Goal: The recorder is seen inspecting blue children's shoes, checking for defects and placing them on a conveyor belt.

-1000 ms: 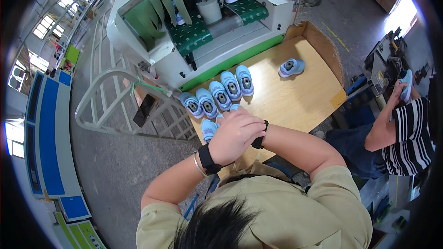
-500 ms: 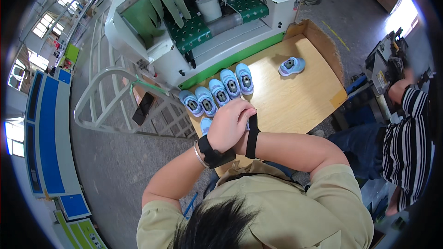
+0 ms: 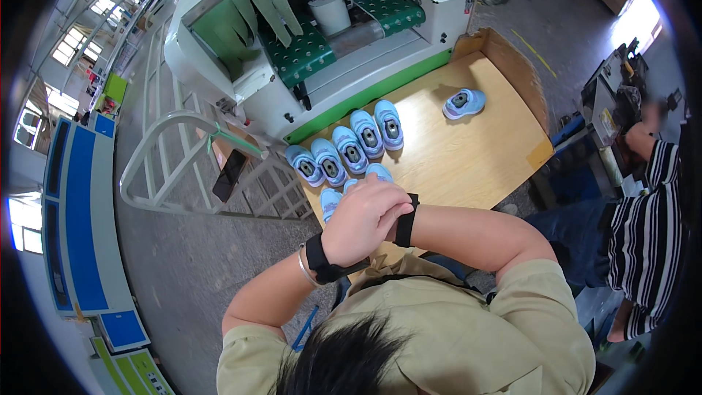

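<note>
My left hand (image 3: pixel 363 221) lies across my right wrist, its fingers curled together at the edge of a black wrist strap (image 3: pixel 405 223). My right hand is mostly hidden beneath it, so its fingers do not show; my right forearm (image 3: pixel 475 230) comes in from the right. My left wrist wears another black band (image 3: pixel 319 257) and a metal bangle (image 3: pixel 306 267). Just beyond my hands, several light blue shoes (image 3: pixel 351 149) stand in a row with dark pieces inside. Nearer shoes (image 3: pixel 330 202) are partly covered by my left hand. A single shoe (image 3: pixel 463 103) sits apart at the right.
The wooden tabletop (image 3: pixel 446 161) has a cardboard edge (image 3: pixel 523 80) at its right. Behind it stands a machine with a green perforated belt (image 3: pixel 300 55) and hanging strips. A white rail frame (image 3: pixel 157 132) and a phone (image 3: pixel 230 175) are at left. Another person (image 3: pixel 643 219) works at right.
My left hand has drawn down toward me, with the strap lower and closer around my right wrist. More of the nearer shoes shows. The shoes stay in place.
</note>
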Tool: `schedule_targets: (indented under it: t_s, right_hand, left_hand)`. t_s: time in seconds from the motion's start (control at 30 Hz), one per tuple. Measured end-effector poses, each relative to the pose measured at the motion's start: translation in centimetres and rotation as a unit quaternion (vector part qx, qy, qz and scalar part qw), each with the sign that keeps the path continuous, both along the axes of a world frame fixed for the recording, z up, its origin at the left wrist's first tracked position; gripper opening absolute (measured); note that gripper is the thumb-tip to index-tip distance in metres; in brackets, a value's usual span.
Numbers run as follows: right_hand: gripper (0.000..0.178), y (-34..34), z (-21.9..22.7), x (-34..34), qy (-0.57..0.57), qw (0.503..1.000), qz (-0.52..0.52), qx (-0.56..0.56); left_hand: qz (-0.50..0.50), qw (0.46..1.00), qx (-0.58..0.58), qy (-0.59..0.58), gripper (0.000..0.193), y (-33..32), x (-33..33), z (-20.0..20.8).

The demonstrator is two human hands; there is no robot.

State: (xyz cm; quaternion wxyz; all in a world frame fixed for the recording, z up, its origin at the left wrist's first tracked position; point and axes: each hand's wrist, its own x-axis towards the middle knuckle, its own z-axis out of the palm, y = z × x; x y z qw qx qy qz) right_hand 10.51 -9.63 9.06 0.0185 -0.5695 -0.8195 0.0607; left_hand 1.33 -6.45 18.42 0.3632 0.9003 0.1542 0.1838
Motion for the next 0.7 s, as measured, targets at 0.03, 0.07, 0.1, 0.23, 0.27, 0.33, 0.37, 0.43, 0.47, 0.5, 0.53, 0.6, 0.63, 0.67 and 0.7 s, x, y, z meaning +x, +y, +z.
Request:
schedule_targets:
  t_s: [0.03, 0.07, 0.1, 0.23, 0.27, 0.33, 0.37, 0.43, 0.47, 0.5, 0.53, 0.6, 0.63, 0.67, 0.7]
  right_hand:
    - [0.023, 0.2, 0.4, 0.0, -0.019, 1.000, -0.003, -0.015]
    - [0.023, 0.4, 0.8, 0.0, -0.034, 0.999, -0.006, -0.031]
    - [0.022, 0.6, 1.1, 0.0, -0.050, 0.998, -0.010, -0.045]
    - [0.021, 1.4, 2.0, 0.1, -0.089, 0.993, -0.018, -0.078]
    - [0.020, 1.5, 2.1, 0.2, -0.093, 0.992, -0.021, -0.083]
    - [0.020, 1.9, 2.2, 0.4, -0.092, 0.992, -0.025, -0.079]
    - [0.022, 2.0, 2.1, 0.4, -0.070, 0.996, -0.018, -0.057]
    - [0.023, 2.3, 2.0, 0.5, -0.066, 0.996, -0.022, -0.051]
    - [0.023, 2.5, 2.0, 0.5, -0.050, 0.997, -0.026, -0.042]
    - [0.023, 2.6, 1.9, 0.5, -0.050, 0.997, -0.028, -0.042]
    - [0.023, 2.7, 1.8, 0.5, -0.037, 0.998, -0.031, -0.029]
    - [0.022, 2.9, 1.8, 0.6, -0.024, 0.999, -0.035, -0.015]
    - [0.022, 2.9, 1.8, 0.7, -0.007, 0.998, -0.053, -0.032]
    - [0.022, 3.0, 1.8, 0.8, 0.010, 0.996, -0.070, -0.049]
    - [0.022, 3.1, 1.9, 1.1, 0.010, 0.996, -0.070, -0.049]
  left_hand:
    - [0.005, 1.000, 0.005, 0.010, 0.012, -0.1, -0.1, -0.1]
    - [0.003, 1.000, 0.006, 0.002, 0.012, -0.2, -0.2, -0.1]
    - [0.001, 1.000, 0.010, -0.015, 0.013, -0.3, -0.2, -0.2]
    - [-0.006, 0.995, 0.067, -0.077, 0.017, -1.0, -0.3, -0.7]
    - [-0.007, 0.994, 0.068, -0.081, 0.017, -1.2, -0.3, -0.8]
    - [-0.016, 0.988, 0.095, -0.122, 0.021, -1.6, -0.3, -1.1]
    - [-0.020, 0.986, 0.104, -0.125, 0.021, -1.7, -0.4, -1.2]
    - [-0.005, 0.983, 0.103, -0.151, 0.024, -1.8, -0.5, -1.4]
    - [-0.008, 0.983, 0.109, -0.145, 0.024, -1.8, -0.6, -1.5]
    - [-0.014, 0.981, 0.121, -0.150, 0.025, -1.7, -0.6, -1.4]
    - [-0.021, 0.979, 0.130, -0.156, 0.027, -1.7, -0.6, -1.4]
    - [-0.031, 0.975, 0.165, -0.145, 0.030, -1.8, -0.7, -1.3]
    - [-0.037, 0.972, 0.192, -0.132, 0.034, -1.9, -0.7, -1.2]
    - [-0.040, 0.971, 0.195, -0.133, 0.034, -2.1, -0.8, -1.1]
    - [-0.027, 0.975, 0.202, -0.087, 0.038, -2.3, -0.9, -1.0]
